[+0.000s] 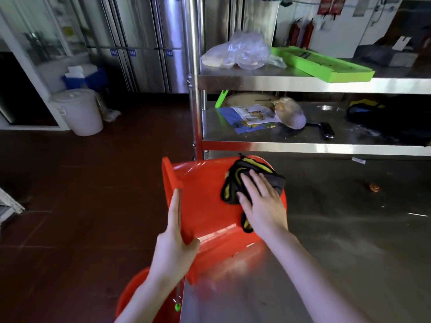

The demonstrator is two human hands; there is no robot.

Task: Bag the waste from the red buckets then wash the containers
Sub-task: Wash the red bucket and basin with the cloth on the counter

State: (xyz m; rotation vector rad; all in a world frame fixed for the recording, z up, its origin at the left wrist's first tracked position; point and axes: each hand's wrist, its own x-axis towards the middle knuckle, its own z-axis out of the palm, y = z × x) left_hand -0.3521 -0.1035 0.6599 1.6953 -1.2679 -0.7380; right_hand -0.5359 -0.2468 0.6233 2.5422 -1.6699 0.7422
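A red bucket lies on its side at the left edge of the steel table, its mouth facing left. My left hand grips the bucket's rim, thumb on the outside wall. My right hand lies flat with straight fingers on a black and yellow cloth, pressing it against the bucket's outer wall. A second red bucket stands on the floor below the table's corner, partly hidden by my left arm.
A steel shelf rack rises behind the table with a clear plastic bag, a green tray, papers and a dark bag. A white lidded bin stands on the brown floor at the left. A small food scrap lies on the table.
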